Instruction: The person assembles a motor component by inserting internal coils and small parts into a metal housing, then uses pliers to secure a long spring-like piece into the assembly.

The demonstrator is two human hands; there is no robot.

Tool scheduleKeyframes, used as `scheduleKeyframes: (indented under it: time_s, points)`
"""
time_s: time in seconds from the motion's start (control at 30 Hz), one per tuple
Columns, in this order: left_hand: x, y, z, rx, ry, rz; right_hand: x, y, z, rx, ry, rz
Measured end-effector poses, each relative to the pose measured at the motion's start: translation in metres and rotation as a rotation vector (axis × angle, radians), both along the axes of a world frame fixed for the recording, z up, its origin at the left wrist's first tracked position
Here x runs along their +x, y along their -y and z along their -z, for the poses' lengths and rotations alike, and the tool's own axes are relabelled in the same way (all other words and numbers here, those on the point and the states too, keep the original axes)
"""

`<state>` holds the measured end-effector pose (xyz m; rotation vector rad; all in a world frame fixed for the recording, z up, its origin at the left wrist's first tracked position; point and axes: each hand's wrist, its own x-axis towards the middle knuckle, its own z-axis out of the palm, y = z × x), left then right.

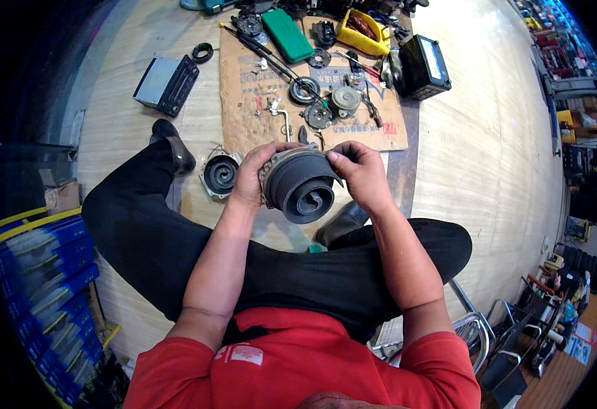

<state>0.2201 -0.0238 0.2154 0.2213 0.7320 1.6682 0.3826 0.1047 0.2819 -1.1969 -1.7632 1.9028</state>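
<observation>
In front of me, above my lap, I hold a round metal scroll compressor part [314, 199] with a spiral wall, tilted so the spiral faces me. My left hand [254, 175] is wrapped round its left side. Around its outer wall curves a dark grey strip [297, 170] that looks like sandpaper. My right hand [359, 170] pinches the strip's right end between thumb and fingers. Left of my left hand, on the floor, lies a second scroll part [221, 174] with its spiral facing up.
Beyond my hands a cardboard sheet [247, 126] carries a pulley [304, 90], a metal housing [346, 101], an L-shaped wrench [285, 117], a green case [287, 35] and a yellow container [363, 33]. A car battery [425, 67] stands right, a car stereo [167, 85] left. Blue boxes [46, 273] are stacked lower left.
</observation>
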Motion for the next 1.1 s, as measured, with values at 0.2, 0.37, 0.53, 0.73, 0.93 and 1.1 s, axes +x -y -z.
scheduleKeyframes:
  time_s: [0.2, 0.37, 0.53, 0.73, 0.93, 1.1]
  points:
    - [0.0, 0.0, 0.005, -0.055, 0.028, 0.041, 0.004, 0.001, 0.011, 0.307, 0.111, -0.062]
    - [0.003, 0.002, 0.004, -0.163, 0.133, 0.0, 0.004, 0.001, 0.023, 0.256, 0.13, -0.035]
    - [0.002, -0.001, 0.012, 0.022, 0.244, 0.029, 0.001, -0.005, 0.021, 0.161, 0.115, 0.034]
    - [0.003, -0.003, 0.001, 0.07, 0.177, 0.014, -0.004, -0.008, -0.003, 0.012, 0.07, 0.02]
    - [0.001, 0.001, 0.015, 0.05, 0.159, 0.003, -0.004, -0.005, -0.002, 0.023, 0.12, -0.006]
    - [0.002, 0.002, 0.014, 0.008, 0.221, -0.036, -0.005, -0.004, 0.009, -0.04, 0.085, 0.047]
